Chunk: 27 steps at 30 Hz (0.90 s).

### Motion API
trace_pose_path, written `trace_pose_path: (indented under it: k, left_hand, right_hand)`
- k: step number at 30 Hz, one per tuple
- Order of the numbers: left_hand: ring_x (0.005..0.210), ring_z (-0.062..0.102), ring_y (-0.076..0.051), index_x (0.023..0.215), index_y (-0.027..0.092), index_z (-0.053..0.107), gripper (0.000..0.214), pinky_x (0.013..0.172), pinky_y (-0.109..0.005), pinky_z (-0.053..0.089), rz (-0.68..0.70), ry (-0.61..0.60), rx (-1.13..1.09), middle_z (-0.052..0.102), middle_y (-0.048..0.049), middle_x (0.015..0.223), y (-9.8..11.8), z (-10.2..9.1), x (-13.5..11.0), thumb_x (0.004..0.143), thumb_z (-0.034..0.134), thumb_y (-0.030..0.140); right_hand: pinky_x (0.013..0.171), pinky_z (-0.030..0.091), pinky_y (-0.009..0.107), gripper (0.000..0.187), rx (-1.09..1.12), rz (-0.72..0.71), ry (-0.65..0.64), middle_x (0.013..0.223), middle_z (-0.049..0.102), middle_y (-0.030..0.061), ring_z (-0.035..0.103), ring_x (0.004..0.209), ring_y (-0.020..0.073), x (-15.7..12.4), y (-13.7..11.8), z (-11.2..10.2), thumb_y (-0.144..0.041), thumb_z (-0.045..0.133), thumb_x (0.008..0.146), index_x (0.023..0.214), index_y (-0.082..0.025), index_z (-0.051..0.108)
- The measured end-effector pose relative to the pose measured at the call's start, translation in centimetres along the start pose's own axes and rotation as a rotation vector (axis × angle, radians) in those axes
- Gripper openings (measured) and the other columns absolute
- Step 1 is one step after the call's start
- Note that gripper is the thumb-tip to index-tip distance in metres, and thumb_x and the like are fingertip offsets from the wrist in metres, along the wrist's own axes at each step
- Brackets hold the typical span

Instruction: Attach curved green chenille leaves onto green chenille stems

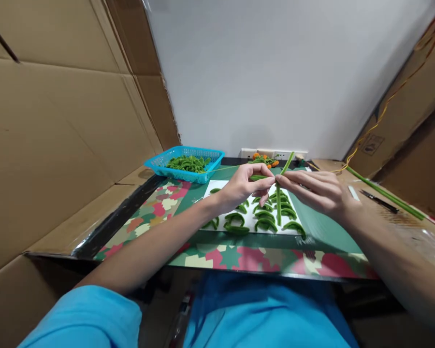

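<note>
My left hand (244,187) and my right hand (317,191) meet above a white sheet (252,220), both pinched on a long green fuzzy stem (278,203). The stem bends at my fingertips: one part rises toward the wall, the other hangs down over the sheet. A short green piece sticks out sideways from the left fingers. Several curved green pieces (264,223) lie spread on the white sheet below my hands.
A blue basket (163,162) of green pieces stands at the back left. Orange and green bits (264,158) lie by the wall near a white power strip (250,152). Long green rods (384,194) and a dark tool (379,201) lie at the right. Cardboard walls enclose both sides.
</note>
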<state>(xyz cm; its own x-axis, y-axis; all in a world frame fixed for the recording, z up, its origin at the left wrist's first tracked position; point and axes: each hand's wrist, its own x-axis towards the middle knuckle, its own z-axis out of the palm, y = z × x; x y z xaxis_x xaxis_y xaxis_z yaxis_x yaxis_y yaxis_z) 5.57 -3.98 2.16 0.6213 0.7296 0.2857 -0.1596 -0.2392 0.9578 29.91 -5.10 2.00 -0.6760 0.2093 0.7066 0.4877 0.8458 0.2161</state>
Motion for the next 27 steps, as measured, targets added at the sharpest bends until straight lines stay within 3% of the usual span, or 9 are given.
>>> trace_pose_path:
  k: [2, 5, 10, 15, 18, 20, 22, 27]
  left_hand:
    - [0.050, 0.061, -0.010, 0.087, 0.017, 0.060, 0.031, 0.050, -0.024, 0.042, 0.017, -0.003, 0.019, 0.058, 0.0042, 0.062, -0.3, 0.1, -0.1, 0.088, 0.081, 0.040]
    - [0.049, 0.058, -0.009, 0.084, 0.018, 0.057, 0.031, 0.049, -0.024, 0.044, 0.062, 0.038, 0.120, 0.056, 0.0043, 0.063, -0.3, 0.5, -0.3, 0.089, 0.079, 0.039]
    - [0.062, 0.059, -0.011, 0.086, 0.018, 0.058, 0.020, 0.054, -0.024, 0.045, 0.264, 0.099, 0.498, 0.062, -0.0009, 0.075, -0.1, 0.4, -0.6, 0.094, 0.070, 0.031]
    - [0.062, 0.054, -0.012, 0.089, 0.018, 0.058, 0.008, 0.057, -0.027, 0.044, 0.546, 0.007, 0.968, 0.063, -0.0022, 0.076, 0.6, -0.7, -0.6, 0.096, 0.059, 0.021]
    - [0.064, 0.055, -0.014, 0.086, 0.019, 0.057, 0.011, 0.062, -0.029, 0.045, 0.672, -0.065, 1.162, 0.063, -0.0033, 0.075, 0.9, -0.9, -0.5, 0.096, 0.052, 0.017]
    - [0.067, 0.057, -0.015, 0.086, 0.019, 0.058, 0.012, 0.064, -0.029, 0.046, 0.678, -0.063, 1.150, 0.063, -0.0034, 0.076, 0.7, -0.9, -0.4, 0.097, 0.052, 0.018]
    - [0.066, 0.058, -0.013, 0.089, 0.019, 0.062, 0.011, 0.063, -0.028, 0.047, 0.608, 0.003, 1.013, 0.064, -0.0029, 0.077, 0.3, -0.7, -0.3, 0.098, 0.057, 0.022]
    - [0.057, 0.059, -0.010, 0.095, 0.018, 0.064, 0.025, 0.053, -0.024, 0.048, 0.250, 0.193, 0.424, 0.065, -0.0003, 0.076, -0.8, -0.8, 0.1, 0.094, 0.074, 0.041]
  right_hand:
    - [0.079, 0.066, 0.038, 0.020, 0.061, 0.096, -0.005, 0.101, 0.082, 0.0073, 0.078, 0.090, 0.0236, -0.4, -0.1, 0.8, -0.023, 0.062, 0.101, 0.110, -0.028, 0.079]
    - [0.069, 0.060, 0.034, 0.014, 0.127, 0.250, 0.092, 0.093, 0.080, 0.0068, 0.074, 0.077, 0.0204, -0.7, -0.6, 2.0, -0.031, 0.066, 0.099, 0.100, -0.029, 0.080]
    - [0.057, 0.049, 0.031, 0.022, 0.433, 0.435, 0.242, 0.069, 0.069, 0.0031, 0.061, 0.060, 0.0157, 0.6, -2.2, 2.8, -0.038, 0.071, 0.098, 0.080, -0.024, 0.075]
    - [0.043, 0.036, 0.026, 0.032, 0.965, 0.742, 0.159, 0.058, 0.058, -0.0011, 0.050, 0.046, 0.0103, 1.9, -3.0, 2.2, -0.046, 0.081, 0.089, 0.076, -0.018, 0.073]
    - [0.036, 0.025, 0.023, 0.042, 1.315, 0.911, 0.028, 0.054, 0.053, -0.0031, 0.041, 0.041, 0.0070, 2.3, -2.8, 1.9, -0.051, 0.086, 0.082, 0.068, -0.016, 0.068]
    - [0.036, 0.024, 0.021, 0.044, 1.403, 0.943, -0.023, 0.053, 0.051, -0.0043, 0.039, 0.040, 0.0058, 2.3, -2.5, 1.9, -0.052, 0.088, 0.079, 0.067, -0.016, 0.066]
    - [0.037, 0.030, 0.021, 0.043, 1.326, 0.905, 0.018, 0.055, 0.053, -0.0039, 0.043, 0.042, 0.0062, 2.3, -2.4, 2.0, -0.052, 0.088, 0.080, 0.069, -0.016, 0.067]
    - [0.042, 0.049, 0.024, 0.038, 1.084, 0.793, 0.241, 0.059, 0.060, -0.0026, 0.057, 0.047, 0.0109, 1.8, -2.1, 2.6, -0.053, 0.083, 0.086, 0.079, -0.019, 0.069]
